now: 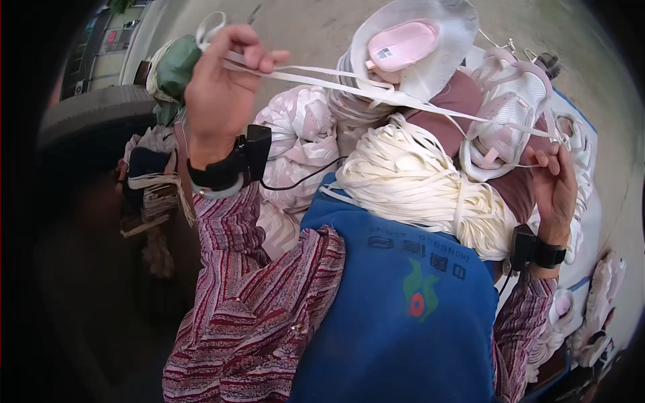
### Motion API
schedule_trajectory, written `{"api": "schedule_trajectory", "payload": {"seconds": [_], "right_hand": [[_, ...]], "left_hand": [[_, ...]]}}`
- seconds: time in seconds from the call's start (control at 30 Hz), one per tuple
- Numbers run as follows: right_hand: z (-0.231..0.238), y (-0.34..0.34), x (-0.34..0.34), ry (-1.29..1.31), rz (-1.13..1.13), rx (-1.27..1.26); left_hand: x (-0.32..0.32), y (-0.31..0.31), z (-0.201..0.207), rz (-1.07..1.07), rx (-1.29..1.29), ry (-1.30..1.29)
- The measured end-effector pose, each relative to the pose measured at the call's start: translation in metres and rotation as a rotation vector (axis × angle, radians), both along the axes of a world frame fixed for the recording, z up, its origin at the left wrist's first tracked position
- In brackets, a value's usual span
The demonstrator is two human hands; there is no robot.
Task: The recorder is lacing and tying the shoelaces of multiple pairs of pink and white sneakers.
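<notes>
My L hand (225,84) grips white lace (430,107); R hand (557,181) pinches it nr pink-white shoe (521,107). Lace prob. v. light, soft, limp; best pinched flat, hands apart.

The long lace I watched from far away was white. The shoe (514,111) I saw was white and soft pink. I saw a creamy yellow-white on the big bundle of laces (403,178). The cloth (458,95) was red-brown. My camera showed a blue apron (396,342) with a green shape and a red spot on it. The sleeves (248,302) had wavy stripes in dark red, purple and white. I saw black wristbands (218,176), a pink pad (406,41), a green bag (178,67) and a grey floor (295,27).
</notes>
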State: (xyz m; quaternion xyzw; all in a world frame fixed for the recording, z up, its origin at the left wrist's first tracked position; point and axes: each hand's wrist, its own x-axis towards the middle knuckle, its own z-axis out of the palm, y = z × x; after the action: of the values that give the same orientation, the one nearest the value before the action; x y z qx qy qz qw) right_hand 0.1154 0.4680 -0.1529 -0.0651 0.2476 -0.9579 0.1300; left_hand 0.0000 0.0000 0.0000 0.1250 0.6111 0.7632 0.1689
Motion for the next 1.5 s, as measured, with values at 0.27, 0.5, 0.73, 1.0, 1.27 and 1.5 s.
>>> {"api": "schedule_trajectory", "payload": {"seconds": [0.27,0.5,0.73,1.0,1.27,1.5], "right_hand": [[-0.003,-0.008,0.021,-0.483,-0.284,0.995],[0.01,-0.002,0.027,-0.251,-0.571,1.667],[0.032,-0.04,0.018,0.31,-0.133,1.764],[0.034,-0.039,0.015,0.2,0.002,1.807],[0.017,-0.023,0.02,0.344,-0.02,1.962],[0.021,0.004,0.035,0.08,0.006,2.158]], "left_hand": [[0.061,0.099,-0.016,-0.572,-0.16,-0.287],[0.071,0.069,-0.06,-0.45,-0.585,-0.354],[0.019,0.079,-0.105,0.03,-1.185,0.276],[0.005,0.088,-0.107,-0.148,-1.336,0.46],[0.011,0.083,-0.127,-0.121,-1.141,0.517],[0.024,0.08,-0.105,-0.107,-1.182,0.198]]}}
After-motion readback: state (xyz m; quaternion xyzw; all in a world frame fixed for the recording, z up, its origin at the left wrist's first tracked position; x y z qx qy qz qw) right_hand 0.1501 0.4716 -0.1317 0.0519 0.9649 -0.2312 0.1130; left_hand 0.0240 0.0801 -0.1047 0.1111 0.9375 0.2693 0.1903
